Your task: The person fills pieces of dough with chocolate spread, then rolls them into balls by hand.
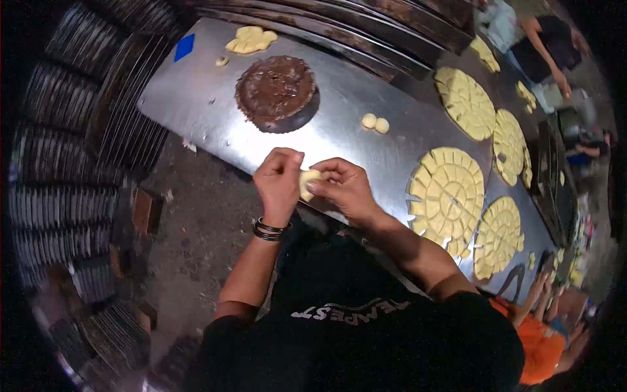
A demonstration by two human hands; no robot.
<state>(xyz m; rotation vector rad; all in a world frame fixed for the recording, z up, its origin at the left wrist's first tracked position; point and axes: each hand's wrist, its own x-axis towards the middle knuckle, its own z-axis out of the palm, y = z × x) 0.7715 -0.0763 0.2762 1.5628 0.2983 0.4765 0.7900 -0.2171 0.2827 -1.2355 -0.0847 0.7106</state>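
Observation:
A small flattened piece of pale yellow dough [306, 186] is held between my two hands, over the near edge of the metal table. My left hand [279, 183] has its fingers curled closed against the dough's left side; its grip partly hides behind the fingers. From the right, my right hand [344, 189] pinches the dough between thumb and bent fingers. Beyond them stands a round pan heaped with brown chocolate-like filling [277, 91]. Two smooth dough balls [375, 123] lie touching each other to its right.
Large dough rounds cut into pieces [447, 196] cover the right side of the metal table [346, 91]. More dough [251, 40] and a blue square [185, 48] lie at the far left. Stacked trays [62, 153] line the left. Other people, one in an orange shirt [541, 346], are at the right.

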